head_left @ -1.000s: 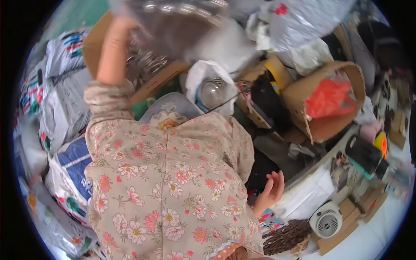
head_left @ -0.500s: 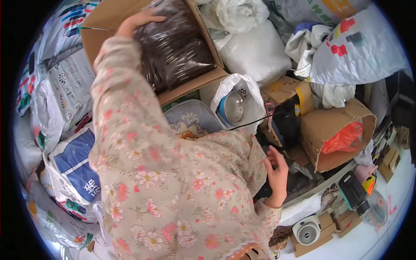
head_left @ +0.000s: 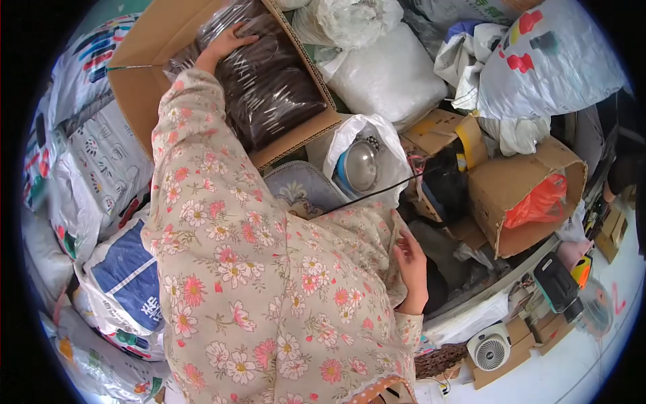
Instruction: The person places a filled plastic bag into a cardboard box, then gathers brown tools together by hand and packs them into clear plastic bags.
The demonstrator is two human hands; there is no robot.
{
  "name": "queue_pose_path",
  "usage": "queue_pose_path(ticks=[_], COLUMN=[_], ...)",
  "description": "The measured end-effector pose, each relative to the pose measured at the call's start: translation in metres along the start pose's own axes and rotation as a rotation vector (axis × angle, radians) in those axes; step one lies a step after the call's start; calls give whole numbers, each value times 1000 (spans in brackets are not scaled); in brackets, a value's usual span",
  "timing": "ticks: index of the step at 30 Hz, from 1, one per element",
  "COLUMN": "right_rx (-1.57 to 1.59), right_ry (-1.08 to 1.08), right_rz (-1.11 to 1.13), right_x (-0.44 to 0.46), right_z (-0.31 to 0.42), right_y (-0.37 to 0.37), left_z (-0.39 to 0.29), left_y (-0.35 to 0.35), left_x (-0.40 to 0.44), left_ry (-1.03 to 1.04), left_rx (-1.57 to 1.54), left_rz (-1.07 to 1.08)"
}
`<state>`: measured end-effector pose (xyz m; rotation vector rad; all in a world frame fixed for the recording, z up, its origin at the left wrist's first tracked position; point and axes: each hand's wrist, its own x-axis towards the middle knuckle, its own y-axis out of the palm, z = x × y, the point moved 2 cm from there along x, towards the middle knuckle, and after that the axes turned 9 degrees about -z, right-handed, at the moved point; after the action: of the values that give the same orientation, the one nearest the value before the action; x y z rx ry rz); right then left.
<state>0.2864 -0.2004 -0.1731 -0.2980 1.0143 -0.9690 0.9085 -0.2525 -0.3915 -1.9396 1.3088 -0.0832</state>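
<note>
My left hand (head_left: 229, 44) lies with its fingers spread on a dark brown item in clear plastic wrap (head_left: 269, 81). That item sits inside an open cardboard box (head_left: 158, 40) at the upper left. Nothing shows in my right hand (head_left: 411, 269), which hangs near my side with its fingers loosely apart. In front of my body are a grey patterned cushion-like item (head_left: 303, 185) and a white bag (head_left: 380, 128) with a shiny metal bowl (head_left: 362, 166) in it.
Stuffed bags (head_left: 128, 283) are piled along the left. Big white plastic sacks (head_left: 387, 74) fill the top. On the right are a cardboard box (head_left: 484, 202) holding a red bag (head_left: 538, 202), a small white fan (head_left: 489, 350) and a dark green device (head_left: 555, 283).
The wrapped brown item, raised and blurred one second ago, now rests in the box with my left hand on it. My right hand has shifted slightly down since half a second ago.
</note>
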Motion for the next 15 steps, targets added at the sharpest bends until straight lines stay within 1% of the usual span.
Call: queue_pose_path(ticks=[1,2,3,5,6,7,8,9,10,11,12,13,14,15], right_rx=[7,-22,-49,-70,-97,-95,-44,18,43,17,1,47,60,54], right_ry=[0,-6,-17,-7,1,-1,18,35,39,-29,-82,-22,-100,-156], right_rz=[-1,-7,-19,-60,-90,-97,-105,-118,-140,-118,-124,-226,-242,-279], right_x=[1,1,2,-1,-2,-5,-9,-10,-11,-14,-18,-24,-30,-42], right_z=[-1,0,0,1,1,-4,-13,-19,-24,-28,-32,-34,-30,-33], right_y=[-2,-6,-10,-17,-20,-21,-17,-9,-5,1,5,5,0,-10], left_z=[-2,-9,-18,-40,-58,-50,-30,-27,-37,-53,-52,-26,-25,-52], left_y=[0,1,0,-13,-9,8,36,45,38,34,29,21,30,35], left_x=[-7,-18,-26,-47,-58,-58,-56,-49,-49,-53,-49,-38,-24,-37], left_ry=[32,43,53,-18,18,24,42,69,-65,-173,-207,-109,29,219], left_rx=[71,233,235,569,645,641,756,873,842,810,723,848,964,944], left_rz=[-135,-317,-319,-893,-833,-837,-709,-585,-452,-313,-248,-227,-202,-155])
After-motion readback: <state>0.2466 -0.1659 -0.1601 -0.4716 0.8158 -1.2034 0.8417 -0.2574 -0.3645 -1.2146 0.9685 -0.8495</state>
